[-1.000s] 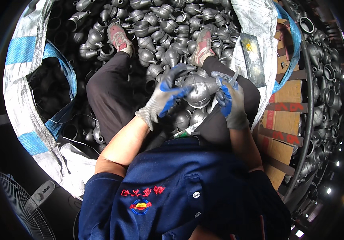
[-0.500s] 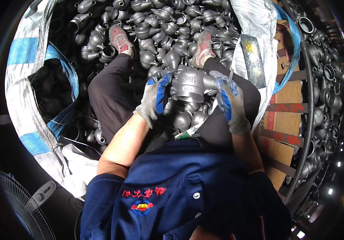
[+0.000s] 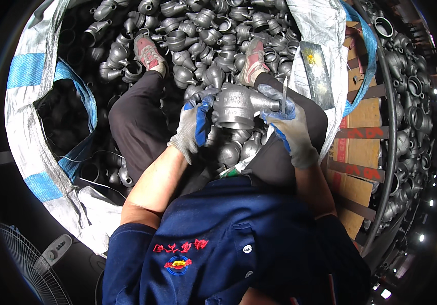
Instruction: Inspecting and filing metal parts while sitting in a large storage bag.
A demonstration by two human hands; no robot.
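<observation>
A grey cast-metal pipe fitting (image 3: pixel 234 105), round and wide-bodied with a narrower neck on its right, is held up between my knees. My left hand (image 3: pixel 196 122), in a grey glove with a blue palm, grips its left side. My right hand (image 3: pixel 290 121), gloved alike, is closed around a thin, flat metal tool (image 3: pixel 285 94) that stands up beside the end of the neck. The tool's lower part is hidden by the fingers, so its exact kind does not show. Those same fingers lie against the neck or just by it.
Several similar castings (image 3: pixel 213 76) lie heaped around my shoes inside a white woven bulk bag (image 3: pixel 30 122) with blue straps (image 3: pixel 78 91). A dark flat plate (image 3: pixel 317 75) rests on the bag's right edge. More castings fill a cardboard-lined cage (image 3: pixel 391 152) to the right; a fan (image 3: pixel 27 262) stands lower left.
The fitting has tipped and shifted slightly left. My right hand has turned inward at the neck, and the thin tool now shows more fully. My left hand stays at the fitting's left side.
</observation>
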